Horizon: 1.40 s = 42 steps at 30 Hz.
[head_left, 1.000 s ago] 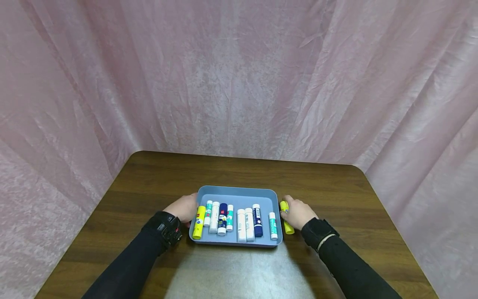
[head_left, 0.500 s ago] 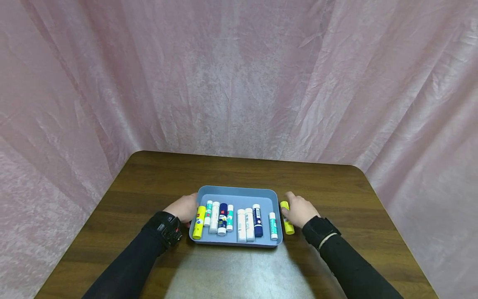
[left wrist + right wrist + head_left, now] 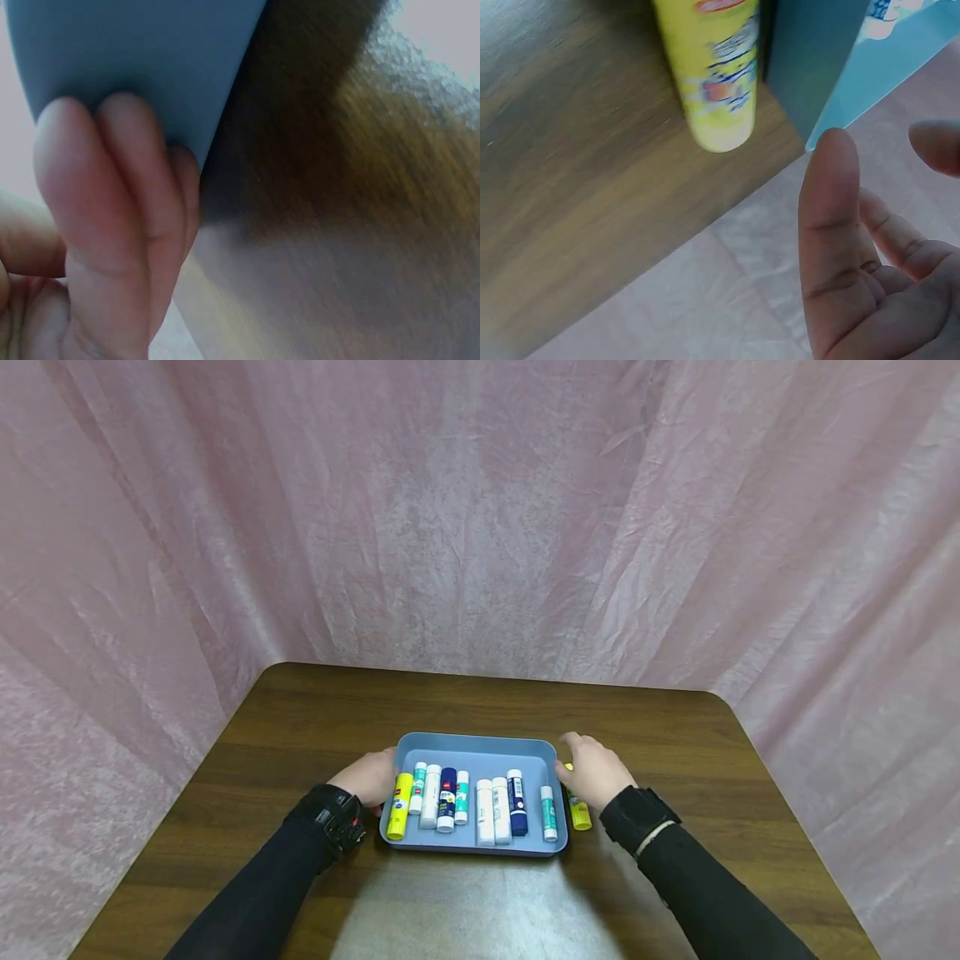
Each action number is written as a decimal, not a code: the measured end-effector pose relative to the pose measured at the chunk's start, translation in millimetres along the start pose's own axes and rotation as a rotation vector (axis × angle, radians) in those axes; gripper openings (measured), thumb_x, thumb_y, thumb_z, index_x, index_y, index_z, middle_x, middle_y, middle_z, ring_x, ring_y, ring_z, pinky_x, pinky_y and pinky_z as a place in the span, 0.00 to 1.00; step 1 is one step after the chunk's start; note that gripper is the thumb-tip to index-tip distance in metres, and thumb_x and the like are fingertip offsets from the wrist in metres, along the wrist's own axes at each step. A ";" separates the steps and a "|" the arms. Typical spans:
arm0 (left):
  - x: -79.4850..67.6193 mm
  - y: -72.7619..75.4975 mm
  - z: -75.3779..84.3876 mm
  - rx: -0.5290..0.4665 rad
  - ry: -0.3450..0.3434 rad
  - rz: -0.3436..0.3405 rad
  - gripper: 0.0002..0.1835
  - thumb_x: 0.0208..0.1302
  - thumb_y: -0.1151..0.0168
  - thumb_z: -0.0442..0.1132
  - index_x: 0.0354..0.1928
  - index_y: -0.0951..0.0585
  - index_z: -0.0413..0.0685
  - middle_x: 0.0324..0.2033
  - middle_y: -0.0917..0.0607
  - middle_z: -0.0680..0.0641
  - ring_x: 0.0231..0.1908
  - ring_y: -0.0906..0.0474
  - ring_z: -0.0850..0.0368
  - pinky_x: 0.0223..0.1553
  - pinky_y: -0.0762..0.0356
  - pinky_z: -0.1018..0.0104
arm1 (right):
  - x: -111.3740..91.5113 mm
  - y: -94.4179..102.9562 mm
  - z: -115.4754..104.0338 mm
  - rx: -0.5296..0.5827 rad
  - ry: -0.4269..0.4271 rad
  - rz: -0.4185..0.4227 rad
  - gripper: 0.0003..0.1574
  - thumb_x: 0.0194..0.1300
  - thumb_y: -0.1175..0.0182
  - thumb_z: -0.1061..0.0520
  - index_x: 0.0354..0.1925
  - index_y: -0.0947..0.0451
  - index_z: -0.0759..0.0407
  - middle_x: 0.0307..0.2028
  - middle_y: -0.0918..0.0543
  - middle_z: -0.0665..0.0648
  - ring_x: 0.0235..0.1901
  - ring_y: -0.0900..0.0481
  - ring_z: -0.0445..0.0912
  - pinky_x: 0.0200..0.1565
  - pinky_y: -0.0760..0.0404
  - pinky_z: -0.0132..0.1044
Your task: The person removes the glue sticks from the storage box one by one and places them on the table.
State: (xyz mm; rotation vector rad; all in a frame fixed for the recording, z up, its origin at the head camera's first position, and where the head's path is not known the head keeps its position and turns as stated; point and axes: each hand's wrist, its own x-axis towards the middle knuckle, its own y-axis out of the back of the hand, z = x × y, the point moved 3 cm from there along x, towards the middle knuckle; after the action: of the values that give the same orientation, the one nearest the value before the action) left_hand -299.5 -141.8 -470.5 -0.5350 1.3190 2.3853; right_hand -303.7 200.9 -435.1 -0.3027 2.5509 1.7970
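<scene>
Yellow, the cylindrical tube (image 3: 579,812) lower right of centre could roll if knocked by the loosely spread, empty right hand (image 3: 597,773), while the straight-fingered left hand (image 3: 369,777) touches the blue-grey rectangular tray (image 3: 480,747).

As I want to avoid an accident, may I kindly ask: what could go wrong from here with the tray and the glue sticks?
The yellow glue stick beside the tray lies on its side on the table, and the right hand is close by without gripping it, so a nudge might roll it away. The left hand touches the tray's side; if it pushes or lifts that end, the loose glue sticks inside could roll or slide together.
</scene>
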 end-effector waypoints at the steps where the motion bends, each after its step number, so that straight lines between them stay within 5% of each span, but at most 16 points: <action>1: -0.3 0.0 0.0 0.002 -0.002 0.000 0.27 0.80 0.55 0.36 0.76 0.40 0.39 0.45 0.17 0.38 0.19 0.21 0.52 0.21 0.21 0.65 | -0.5 0.1 -3.1 -0.003 0.003 -0.002 0.31 0.70 0.37 0.49 0.65 0.27 0.64 0.59 0.19 0.66 0.54 0.17 0.59 0.57 0.18 0.56; 19: -0.6 1.0 1.7 0.001 0.019 -0.003 0.27 0.80 0.55 0.37 0.77 0.41 0.39 0.43 0.18 0.38 0.19 0.21 0.51 0.19 0.23 0.68 | -10.0 -29.1 -28.1 -0.207 0.138 -0.085 0.25 0.65 0.31 0.49 0.54 0.16 0.64 0.49 0.16 0.62 0.48 0.18 0.53 0.55 0.16 0.51; 30: -1.9 1.3 2.2 0.009 0.011 -0.004 0.28 0.80 0.54 0.37 0.77 0.41 0.39 0.43 0.17 0.39 0.19 0.21 0.52 0.20 0.23 0.68 | -13.6 -40.3 -25.9 -0.423 0.284 0.004 0.22 0.60 0.28 0.47 0.41 0.13 0.65 0.35 0.19 0.58 0.36 0.26 0.50 0.45 0.20 0.45; 42: -0.1 0.4 1.4 -0.007 0.030 -0.010 0.28 0.80 0.55 0.38 0.77 0.42 0.40 0.44 0.18 0.39 0.19 0.21 0.51 0.19 0.24 0.69 | -11.4 -49.8 -21.3 -0.496 0.296 -0.024 0.28 0.59 0.27 0.43 0.45 0.14 0.64 0.39 0.18 0.58 0.39 0.27 0.50 0.49 0.21 0.44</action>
State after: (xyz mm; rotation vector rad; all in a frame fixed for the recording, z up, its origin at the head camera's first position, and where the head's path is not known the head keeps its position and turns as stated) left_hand -299.8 -140.8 -469.5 -0.5798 1.3178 2.3839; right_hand -282.2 166.6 -472.9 -0.6408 2.1972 2.5236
